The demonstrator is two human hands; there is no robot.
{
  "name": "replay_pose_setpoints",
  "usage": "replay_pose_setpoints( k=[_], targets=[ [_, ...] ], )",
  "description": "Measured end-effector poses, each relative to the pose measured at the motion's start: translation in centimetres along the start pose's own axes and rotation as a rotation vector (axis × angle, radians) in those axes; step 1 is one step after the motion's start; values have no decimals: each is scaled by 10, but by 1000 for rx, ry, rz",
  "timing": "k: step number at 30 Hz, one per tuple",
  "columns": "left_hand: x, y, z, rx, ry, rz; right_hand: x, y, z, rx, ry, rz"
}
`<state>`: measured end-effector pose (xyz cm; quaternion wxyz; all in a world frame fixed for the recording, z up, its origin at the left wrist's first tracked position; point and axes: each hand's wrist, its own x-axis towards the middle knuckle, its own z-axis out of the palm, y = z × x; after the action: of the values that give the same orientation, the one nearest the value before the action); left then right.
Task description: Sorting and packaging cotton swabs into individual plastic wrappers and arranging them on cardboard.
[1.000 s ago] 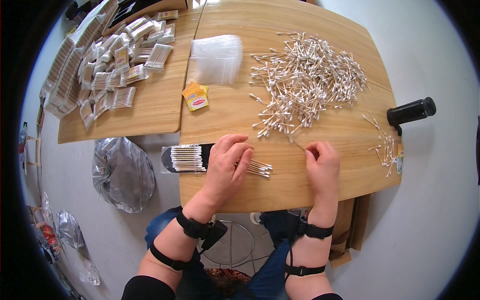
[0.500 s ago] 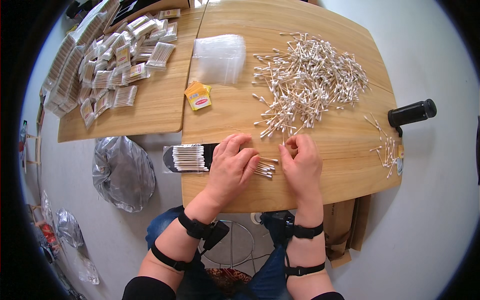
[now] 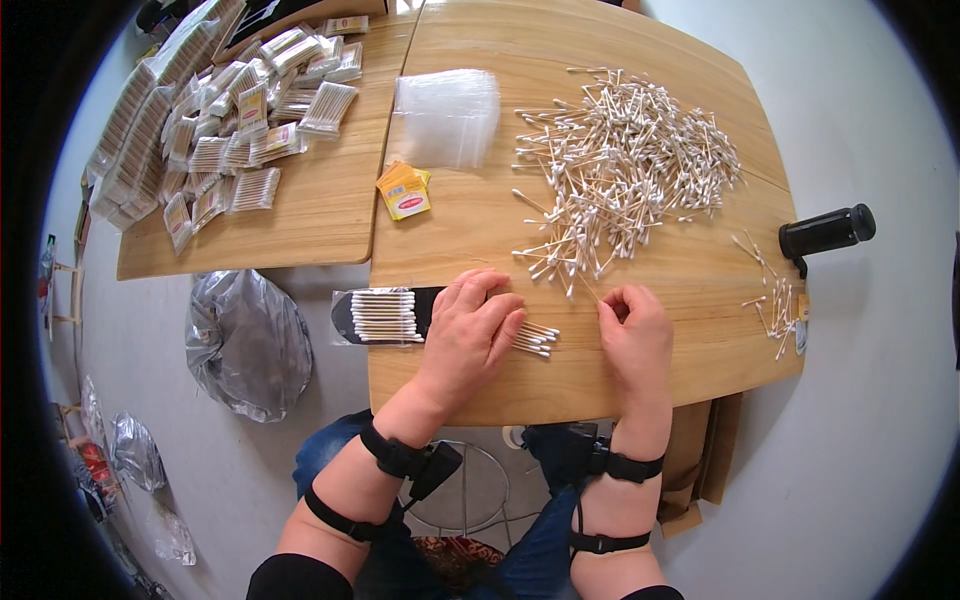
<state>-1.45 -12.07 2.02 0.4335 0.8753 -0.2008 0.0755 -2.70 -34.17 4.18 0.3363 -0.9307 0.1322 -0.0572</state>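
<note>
My left hand (image 3: 468, 325) is bent over a small bunch of cotton swabs (image 3: 538, 338), whose white tips stick out to its right. Beside its other side lies a clear bag with a row of cotton swabs (image 3: 385, 316), on a flat black strip (image 3: 424, 307) that runs under the hand. With thumb and fingers pinched, my right hand (image 3: 637, 330) holds one cotton swab (image 3: 594, 292) by its end, at the near edge of a big loose heap of swabs (image 3: 630, 165). The left fingertips are partly hidden.
Clear flat bags (image 3: 445, 118) and yellow cards (image 3: 405, 190) lie left of the heap. Filled swab packets (image 3: 255, 120) pile up on the left table. A black cylinder with a bracket (image 3: 826, 231) juts from the right edge, near stray swabs (image 3: 778, 308).
My right hand has moved right and slightly nearer, drawing a swab away from the heap's near edge. My left hand stays over its bunch. The whole view has shifted slightly.
</note>
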Motion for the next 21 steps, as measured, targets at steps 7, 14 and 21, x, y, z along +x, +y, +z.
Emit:
replay_pose_setpoints(
  k=[7, 14, 21],
  targets=[
    [0, 2, -2, 48, -12, 3, 2, 13, -11, 169, 28, 81],
    [-1, -1, -2, 23, -24, -17, 1, 35, -35, 438, -143, 212],
    [0, -2, 3, -58, 57, -43, -3, 14, -28, 403, -345, 145]
  ],
)
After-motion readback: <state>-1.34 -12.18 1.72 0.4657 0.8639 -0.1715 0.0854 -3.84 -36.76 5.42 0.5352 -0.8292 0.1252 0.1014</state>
